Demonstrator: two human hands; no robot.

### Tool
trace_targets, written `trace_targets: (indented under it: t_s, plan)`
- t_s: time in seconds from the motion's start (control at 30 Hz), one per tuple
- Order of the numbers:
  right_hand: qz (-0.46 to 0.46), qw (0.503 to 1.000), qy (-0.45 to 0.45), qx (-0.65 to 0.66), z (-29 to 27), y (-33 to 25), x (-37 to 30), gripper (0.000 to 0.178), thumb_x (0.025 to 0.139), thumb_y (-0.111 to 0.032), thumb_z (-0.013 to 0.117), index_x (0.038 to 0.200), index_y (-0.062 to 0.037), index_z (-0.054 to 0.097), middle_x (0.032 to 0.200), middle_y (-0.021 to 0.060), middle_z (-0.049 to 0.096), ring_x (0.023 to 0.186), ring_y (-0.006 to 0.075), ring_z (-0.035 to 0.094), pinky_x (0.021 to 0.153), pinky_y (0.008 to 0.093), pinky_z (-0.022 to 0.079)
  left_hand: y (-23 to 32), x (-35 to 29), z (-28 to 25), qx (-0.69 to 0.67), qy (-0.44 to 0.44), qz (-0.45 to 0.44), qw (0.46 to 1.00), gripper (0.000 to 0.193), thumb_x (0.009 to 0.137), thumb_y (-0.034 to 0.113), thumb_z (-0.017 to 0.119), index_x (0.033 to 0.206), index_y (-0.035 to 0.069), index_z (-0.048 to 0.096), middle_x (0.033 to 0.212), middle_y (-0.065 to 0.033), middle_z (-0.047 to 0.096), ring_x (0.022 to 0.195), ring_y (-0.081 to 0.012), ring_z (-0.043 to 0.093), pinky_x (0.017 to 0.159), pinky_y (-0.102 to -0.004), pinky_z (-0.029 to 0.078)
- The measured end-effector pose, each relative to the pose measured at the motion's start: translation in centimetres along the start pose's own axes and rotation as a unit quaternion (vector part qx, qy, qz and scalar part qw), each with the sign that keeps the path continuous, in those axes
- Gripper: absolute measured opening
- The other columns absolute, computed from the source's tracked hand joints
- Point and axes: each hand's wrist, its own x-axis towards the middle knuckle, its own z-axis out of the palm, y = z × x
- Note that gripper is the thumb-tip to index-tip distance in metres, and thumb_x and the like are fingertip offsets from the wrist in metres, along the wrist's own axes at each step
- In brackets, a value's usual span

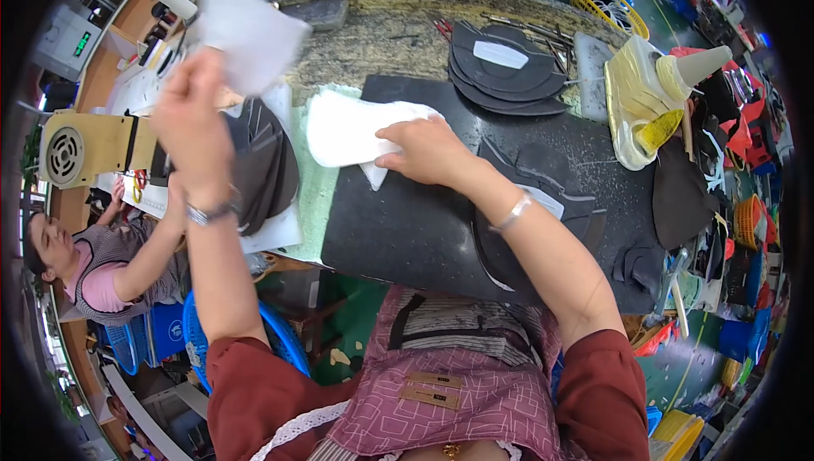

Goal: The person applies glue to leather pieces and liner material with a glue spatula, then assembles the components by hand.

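My left hand [195, 113] is raised at the far left of the bench, smeared by motion. Its fingers are closed on a thin white sheet piece [250, 33], which is blurred too. In the middle, my right hand [428, 151] grips the right side of a stack of white cut pieces [343, 130], thumb toward me. One white corner sticks out below that stack. Under it lies a black mat [390, 232]. Dark cut pieces [263, 168] lie in a pile beside my left wrist, and more dark rounded pieces [500, 79], with a white patch on top, sit beyond my right hand.
A glue bottle with a pale nozzle [695, 67] lies in a yellowed container [627, 100] at the right. Loose dark pieces [555, 202] lie under my right forearm. A co-worker [110, 274] reaches in from the left, near a cream machine [80, 149]. A blue basket [284, 338] stands below.
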Motion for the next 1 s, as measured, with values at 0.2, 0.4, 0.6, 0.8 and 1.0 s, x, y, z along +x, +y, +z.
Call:
trace_targets:
  t_s: [0.2, 0.4, 0.6, 0.8, 1.0]
  plan:
    - [0.131, 0.739, 0.131, 0.648, -7.8, -6.2, -7.2, 0.03, 0.087, -0.026, 0.06, 0.092, 0.003, 0.064, 0.074, 0.0038, 0.063, 0.061, 0.0079, 0.056, 0.056, 0.0219, 0.045, 2.4, -8.8, 2.9, 0.026, -0.08, 0.326, 0.941, 0.019, 0.068, -0.001, 0.07, 0.085, 0.004, 0.064, 0.084, -0.0095, 0.067, 0.072, -0.0221, 0.066, 0.063, -0.0288, 0.052]
    - [0.114, 0.868, 0.276, 0.396, -7.4, -6.5, -10.8, 0.022, 0.085, -0.015, 0.063, 0.092, 0.0049, 0.065, 0.074, 0.0055, 0.066, 0.067, 0.0092, 0.061, 0.06, 0.0221, 0.048, 4.5, -13.4, 5.2, 0.004, -0.146, 0.373, 0.916, 0.02, 0.067, -0.003, 0.069, 0.086, 0.001, 0.062, 0.089, -0.0111, 0.065, 0.072, -0.0245, 0.065, 0.062, -0.0302, 0.053]
    - [0.146, 0.821, 0.272, 0.48, -7.1, -5.2, -13.4, 0.018, 0.085, -0.011, 0.06, 0.094, 0.0046, 0.066, 0.076, 0.007, 0.067, 0.067, 0.0089, 0.061, 0.061, 0.0223, 0.048, 5.5, -15.4, 6.3, -0.045, -0.19, 0.335, 0.922, 0.02, 0.068, -0.001, 0.069, 0.087, 0.002, 0.062, 0.088, -0.0087, 0.065, 0.07, -0.0219, 0.065, 0.057, -0.0282, 0.052]
    - [0.143, 0.894, 0.258, 0.338, -7.5, -4.7, -14.4, 0.017, 0.082, -0.012, 0.063, 0.09, 0.0013, 0.067, 0.069, 0.0083, 0.066, 0.059, 0.0072, 0.059, 0.054, 0.023, 0.045, 6.2, -16.2, 6.8, -0.003, -0.205, 0.391, 0.897, 0.022, 0.067, -0.001, 0.067, 0.088, 0.0, 0.061, 0.09, -0.0096, 0.063, 0.073, -0.0226, 0.064, 0.061, -0.0293, 0.053]
    - [0.104, 0.905, 0.265, 0.316, -7.6, -4.4, -15.2, 0.015, 0.08, -0.012, 0.063, 0.084, 0.0013, 0.066, 0.067, 0.0092, 0.064, 0.057, 0.0101, 0.059, 0.054, 0.0241, 0.046, 6.0, -16.6, 6.1, -0.114, -0.337, 0.255, 0.899, 0.022, 0.074, 0.001, 0.065, 0.094, -0.004, 0.061, 0.096, -0.0118, 0.062, 0.08, -0.0193, 0.064, 0.065, -0.0271, 0.053]
